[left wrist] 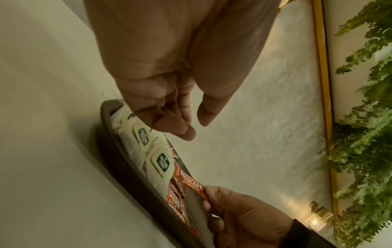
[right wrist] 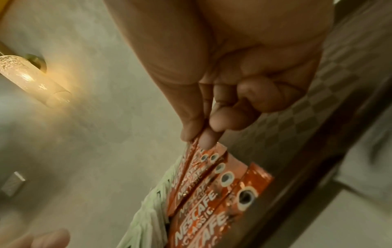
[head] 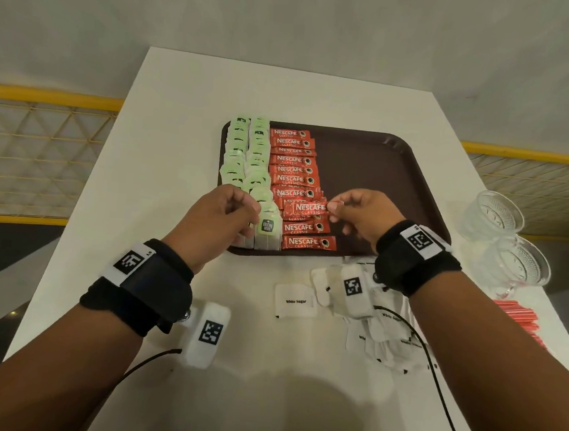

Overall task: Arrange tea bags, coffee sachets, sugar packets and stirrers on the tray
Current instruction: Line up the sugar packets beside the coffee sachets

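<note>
Head view: left hand [head: 219,214] hides the nearest tea bags [head: 268,229].

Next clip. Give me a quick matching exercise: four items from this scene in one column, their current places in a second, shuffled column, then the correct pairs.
Items
1. tea bags
2. sugar packets
3. stirrers
4. coffee sachet

Places
A. on the table, right of the tray, below the glasses
B. pinched in the right hand
C. in rows along the tray's left side
D. on the table, in front of the tray

Pairs: 1-C, 2-D, 3-A, 4-B
</note>
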`<state>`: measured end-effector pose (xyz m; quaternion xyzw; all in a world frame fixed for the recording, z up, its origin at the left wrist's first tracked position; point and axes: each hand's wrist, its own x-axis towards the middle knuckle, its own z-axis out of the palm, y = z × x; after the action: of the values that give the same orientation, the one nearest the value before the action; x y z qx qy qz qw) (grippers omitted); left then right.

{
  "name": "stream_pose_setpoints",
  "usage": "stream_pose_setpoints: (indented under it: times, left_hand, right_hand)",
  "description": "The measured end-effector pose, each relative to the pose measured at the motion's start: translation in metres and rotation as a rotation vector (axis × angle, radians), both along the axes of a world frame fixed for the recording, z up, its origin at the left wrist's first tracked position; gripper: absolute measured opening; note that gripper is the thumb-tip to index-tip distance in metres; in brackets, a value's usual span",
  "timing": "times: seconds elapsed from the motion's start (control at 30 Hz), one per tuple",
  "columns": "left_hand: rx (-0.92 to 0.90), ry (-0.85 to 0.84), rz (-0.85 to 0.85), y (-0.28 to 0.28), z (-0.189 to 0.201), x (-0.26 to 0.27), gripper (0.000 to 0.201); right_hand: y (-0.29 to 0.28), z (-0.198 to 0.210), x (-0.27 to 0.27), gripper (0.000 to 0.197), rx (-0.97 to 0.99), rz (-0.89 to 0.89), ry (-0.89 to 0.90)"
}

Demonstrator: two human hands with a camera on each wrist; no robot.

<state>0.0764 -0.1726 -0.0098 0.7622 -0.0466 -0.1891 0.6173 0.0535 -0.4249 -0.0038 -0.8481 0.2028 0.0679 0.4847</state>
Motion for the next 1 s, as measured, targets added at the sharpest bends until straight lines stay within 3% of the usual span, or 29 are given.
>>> stream_pose_setpoints:
  times: [0.43,0.67,0.8,1.0]
  left_hand:
    - [0.093,-0.067,-0.084,-0.001,0.001,-0.009,0.007]
    - [0.107,-0.089,-0.151,-0.004,0.005,-0.012,0.009]
    - [0.135,-0.1,-0.257,-0.011,0.007,-0.02,0.006]
    - [0.36,-0.223,-0.569,-0.033,0.01,-0.048,0.013]
  right_hand:
    - [0.02,0.0,0.02,0.031,-0.333,0.046,0.201]
    - [0.017,0.025,0.0,0.035,-0.486,0.018,0.129]
    - [-0.002,0.05,-0.037,0.029,-0.444,0.026,-0.022]
    - [-0.031,0.043,-0.103,0.014,-0.472,0.109,-0.031]
